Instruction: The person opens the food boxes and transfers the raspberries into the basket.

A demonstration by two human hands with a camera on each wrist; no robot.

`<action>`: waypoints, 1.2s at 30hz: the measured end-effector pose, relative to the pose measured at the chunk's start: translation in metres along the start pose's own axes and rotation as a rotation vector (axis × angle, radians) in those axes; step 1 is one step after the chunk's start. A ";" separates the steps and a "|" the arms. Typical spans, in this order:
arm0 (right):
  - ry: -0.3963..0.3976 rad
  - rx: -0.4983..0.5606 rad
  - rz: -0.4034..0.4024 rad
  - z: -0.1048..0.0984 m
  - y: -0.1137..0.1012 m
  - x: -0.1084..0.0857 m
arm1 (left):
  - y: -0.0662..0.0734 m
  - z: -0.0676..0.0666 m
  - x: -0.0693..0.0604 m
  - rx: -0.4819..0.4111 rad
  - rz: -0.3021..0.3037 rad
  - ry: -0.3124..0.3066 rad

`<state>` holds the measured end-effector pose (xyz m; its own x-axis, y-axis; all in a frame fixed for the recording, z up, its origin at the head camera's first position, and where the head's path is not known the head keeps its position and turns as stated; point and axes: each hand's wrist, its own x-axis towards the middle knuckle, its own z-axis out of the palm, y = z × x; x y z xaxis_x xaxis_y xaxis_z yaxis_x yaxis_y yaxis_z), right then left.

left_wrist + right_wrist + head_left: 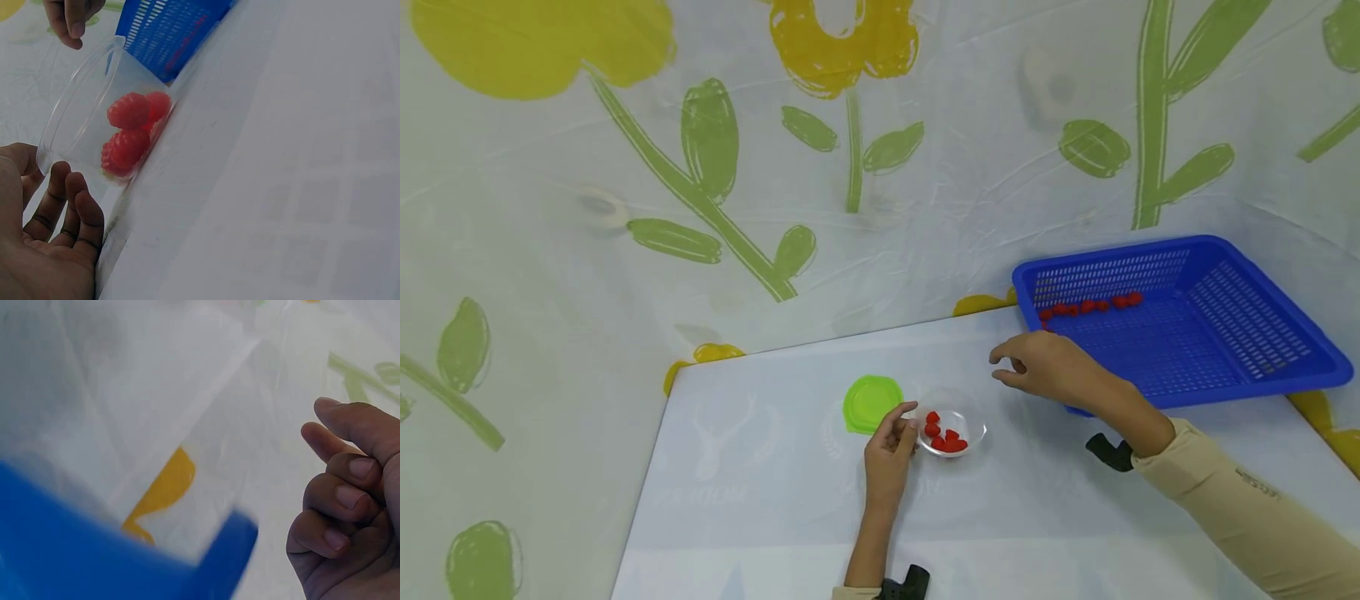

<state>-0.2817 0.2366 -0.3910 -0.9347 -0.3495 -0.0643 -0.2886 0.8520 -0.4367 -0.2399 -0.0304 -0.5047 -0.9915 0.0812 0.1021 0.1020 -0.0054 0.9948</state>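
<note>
I see my left hand (889,454) pinching the rim of a clear plastic bowl (961,414) of raspberries (951,442) on the white table (790,475) — right hand (1051,365), thumb and forefinger apart, beside the blue basket (1247,325).

Up ahead of me rises a pale, creased sheet (970,192), big yellow flowers (542,42) splashed along its top, green leaves (710,137) all the way down! Below it, my white table (737,517), a faint antlered head (709,450) showing at left, and soft light everywhere!
</note>
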 end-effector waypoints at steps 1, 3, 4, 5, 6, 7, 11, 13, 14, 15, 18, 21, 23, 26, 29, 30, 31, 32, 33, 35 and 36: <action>-0.001 0.001 -0.005 0.003 -0.001 0.000 | 0.000 0.000 0.000 -0.002 -0.004 -0.001; -0.004 -0.001 -0.023 0.010 -0.005 0.001 | 0.000 0.000 -0.001 -0.002 -0.009 -0.003; -0.007 0.000 -0.028 0.013 -0.006 0.002 | -0.001 0.000 -0.001 -0.002 -0.010 -0.001; -0.012 0.003 -0.032 0.017 -0.008 0.002 | -0.001 0.000 -0.001 -0.001 -0.009 -0.001; -0.018 0.004 -0.038 0.020 -0.010 0.002 | -0.001 0.000 -0.001 0.000 -0.008 0.000; -0.023 0.001 -0.049 0.023 -0.012 0.002 | -0.001 0.000 -0.001 0.002 -0.005 0.000; -0.046 0.001 -0.065 0.037 -0.020 0.004 | -0.002 0.001 -0.002 0.014 0.011 -0.006; -0.047 -0.006 -0.074 0.044 -0.023 0.005 | -0.002 0.001 -0.002 0.015 0.013 -0.009; -0.049 -0.002 -0.072 0.048 -0.025 0.006 | -0.002 0.001 -0.001 0.016 0.013 -0.009; -0.047 0.000 -0.076 0.051 -0.026 0.006 | -0.001 0.001 -0.001 0.014 0.010 -0.008; -0.036 0.009 -0.097 0.060 -0.030 0.007 | 0.000 0.001 -0.001 0.014 -0.001 -0.004; -0.031 0.023 -0.121 0.068 -0.033 0.009 | 0.001 0.001 -0.001 0.011 -0.004 -0.005; -0.026 0.026 -0.133 0.072 -0.036 0.010 | 0.002 0.001 -0.001 0.005 0.001 -0.006; -0.027 0.027 -0.143 0.077 -0.039 0.012 | 0.002 0.001 0.000 0.005 0.007 -0.011; -0.025 0.023 -0.151 0.082 -0.042 0.013 | 0.003 0.001 0.000 0.003 0.011 -0.013; -0.025 0.021 -0.156 0.084 -0.043 0.014 | 0.003 0.001 0.000 0.003 0.014 -0.013; -0.022 0.013 -0.159 0.086 -0.044 0.015 | 0.003 0.001 0.000 0.002 0.019 -0.011; -0.016 0.003 -0.167 0.089 -0.045 0.015 | 0.003 0.001 0.000 -0.003 0.024 -0.010; -0.010 -0.009 -0.174 0.091 -0.045 0.016 | 0.003 0.001 0.000 -0.005 0.027 -0.008; 0.014 -0.037 -0.194 0.095 -0.045 0.017 | 0.002 0.001 0.000 -0.010 0.031 -0.006; 0.029 -0.045 -0.208 0.096 -0.046 0.018 | -0.002 0.000 0.001 -0.013 0.036 -0.005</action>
<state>-0.2656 0.1538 -0.4583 -0.8595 -0.5088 0.0496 -0.4843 0.7794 -0.3975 -0.2410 -0.0298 -0.5071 -0.9867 0.0861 0.1378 0.1365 -0.0214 0.9904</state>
